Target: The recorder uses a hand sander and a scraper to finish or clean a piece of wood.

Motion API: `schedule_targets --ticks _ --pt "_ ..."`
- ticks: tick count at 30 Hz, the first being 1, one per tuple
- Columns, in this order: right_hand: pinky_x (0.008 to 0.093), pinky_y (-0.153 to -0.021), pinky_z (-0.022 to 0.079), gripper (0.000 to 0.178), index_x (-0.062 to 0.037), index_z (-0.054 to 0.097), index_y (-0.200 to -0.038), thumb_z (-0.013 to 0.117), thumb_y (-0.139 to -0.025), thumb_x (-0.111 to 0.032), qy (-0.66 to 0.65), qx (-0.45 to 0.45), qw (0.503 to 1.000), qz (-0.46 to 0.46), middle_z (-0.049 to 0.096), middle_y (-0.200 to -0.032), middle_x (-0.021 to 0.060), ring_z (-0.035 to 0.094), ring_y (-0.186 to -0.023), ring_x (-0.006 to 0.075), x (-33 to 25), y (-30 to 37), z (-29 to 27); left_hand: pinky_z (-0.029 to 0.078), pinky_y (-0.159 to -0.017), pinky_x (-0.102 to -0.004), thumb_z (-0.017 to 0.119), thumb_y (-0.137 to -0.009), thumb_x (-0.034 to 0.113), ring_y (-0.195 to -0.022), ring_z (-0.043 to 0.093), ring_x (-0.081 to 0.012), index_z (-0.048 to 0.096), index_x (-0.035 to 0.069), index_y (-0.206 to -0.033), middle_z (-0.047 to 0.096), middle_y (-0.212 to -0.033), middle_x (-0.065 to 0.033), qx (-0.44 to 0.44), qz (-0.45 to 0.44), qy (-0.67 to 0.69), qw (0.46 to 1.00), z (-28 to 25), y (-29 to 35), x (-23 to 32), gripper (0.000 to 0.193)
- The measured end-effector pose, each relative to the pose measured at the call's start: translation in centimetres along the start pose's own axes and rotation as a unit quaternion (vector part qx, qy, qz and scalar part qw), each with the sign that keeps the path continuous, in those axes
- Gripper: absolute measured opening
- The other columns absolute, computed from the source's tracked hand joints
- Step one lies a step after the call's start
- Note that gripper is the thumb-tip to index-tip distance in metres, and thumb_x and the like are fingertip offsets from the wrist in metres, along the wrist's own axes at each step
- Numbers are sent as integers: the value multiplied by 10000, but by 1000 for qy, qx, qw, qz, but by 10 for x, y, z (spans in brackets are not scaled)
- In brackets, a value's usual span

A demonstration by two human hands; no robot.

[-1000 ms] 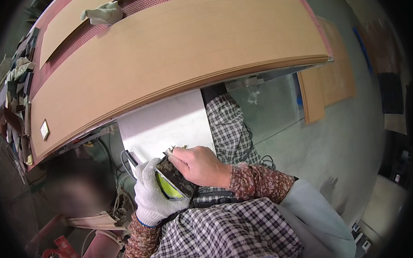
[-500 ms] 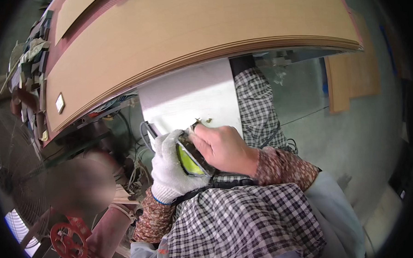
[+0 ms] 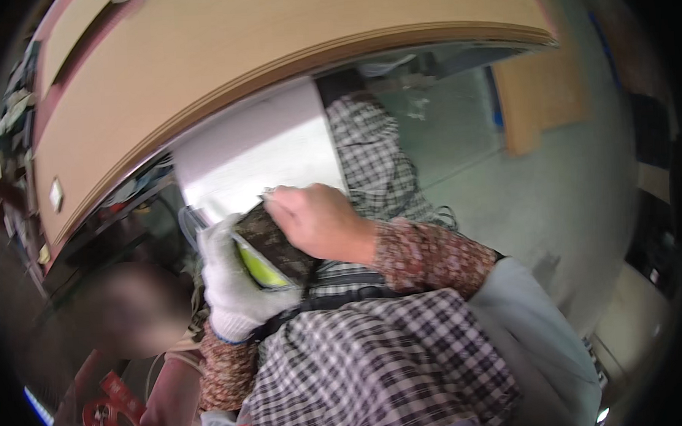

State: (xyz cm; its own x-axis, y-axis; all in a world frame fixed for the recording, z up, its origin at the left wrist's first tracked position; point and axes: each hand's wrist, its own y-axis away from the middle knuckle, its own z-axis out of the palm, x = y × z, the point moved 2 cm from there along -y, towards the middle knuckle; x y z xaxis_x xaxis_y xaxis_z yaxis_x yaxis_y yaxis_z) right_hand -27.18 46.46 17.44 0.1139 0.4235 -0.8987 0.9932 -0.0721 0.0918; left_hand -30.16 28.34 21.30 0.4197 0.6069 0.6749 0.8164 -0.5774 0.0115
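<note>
My left hand (image 3: 226,286), in a white knitted glove, is wrapped around a dark, worn, box-like object (image 3: 270,235) with a yellow-green side. It is held at waist height over my lap. My bare right hand (image 3: 318,220) is closed, with thumb and fingers pinched at the object's upper far edge. What lies inside that pinch is hidden and blurred. Just beyond both hands is a white board (image 3: 270,147), partly in shadow. A black-and-white checked apron (image 3: 378,356) covers my lap.
A stack of tan sheets (image 3: 272,26) spans the far side, its edge overhanging the white board. Red machinery (image 3: 114,417) stands at the lower left, beside a blurred round shape (image 3: 136,309). Tan panels (image 3: 541,90) lie at the far right on the grey floor (image 3: 477,184).
The view has swung, so the scene sits further left. More of the object's dark face shows between my hands. Small crumbs visible earlier on the white board can no longer be seen.
</note>
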Motion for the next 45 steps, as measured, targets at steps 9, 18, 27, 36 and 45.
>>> schedule_targets --ticks 9,18,27,36,45 --pt "494 -513 485 259 -25 625 -923 593 -1076 -231 61 -16 998 30 627 -672 227 663 -594 420 4 -2 -5 573 -933 -483 984 -511 296 -1096 656 -439 487 26 -1431 566 -1242 -234 -40 -10 1 999 -6 -2 3 1080" --pt "417 -430 478 283 -68 606 -904 569 -1096 -272 18 -11 1000 -14 590 -548 127 644 -471 279 -2 7 -4 581 -920 -480 1000 -522 313 -1081 677 -432 492 24 -1432 561 -1257 -238 -44 -12 -10 999 -6 -4 2 1081" --pt "446 -486 518 285 -48 569 -865 608 -1067 -245 -24 -1 996 -83 627 -613 153 670 -538 347 -15 6 -3 569 -942 -477 999 -508 326 -1109 653 -440 484 13 -1437 569 -1245 -234 -46 2 18 999 -9 -4 1 1107" --pt "429 -469 506 261 -66 569 -875 615 -1064 -240 -33 -9 992 -118 647 -633 128 676 -537 310 -12 5 -5 573 -928 -475 998 -510 325 -1098 656 -444 486 4 -1432 581 -1242 -239 -56 -10 3 998 -8 -2 -1 1102" --pt "392 -472 530 206 -71 589 -881 635 -1038 -197 -34 -26 990 -137 658 -630 101 689 -538 262 -18 8 -3 576 -920 -476 1001 -510 337 -1089 661 -438 481 10 -1437 568 -1252 -242 -45 -7 2 999 -10 -3 0 1113"
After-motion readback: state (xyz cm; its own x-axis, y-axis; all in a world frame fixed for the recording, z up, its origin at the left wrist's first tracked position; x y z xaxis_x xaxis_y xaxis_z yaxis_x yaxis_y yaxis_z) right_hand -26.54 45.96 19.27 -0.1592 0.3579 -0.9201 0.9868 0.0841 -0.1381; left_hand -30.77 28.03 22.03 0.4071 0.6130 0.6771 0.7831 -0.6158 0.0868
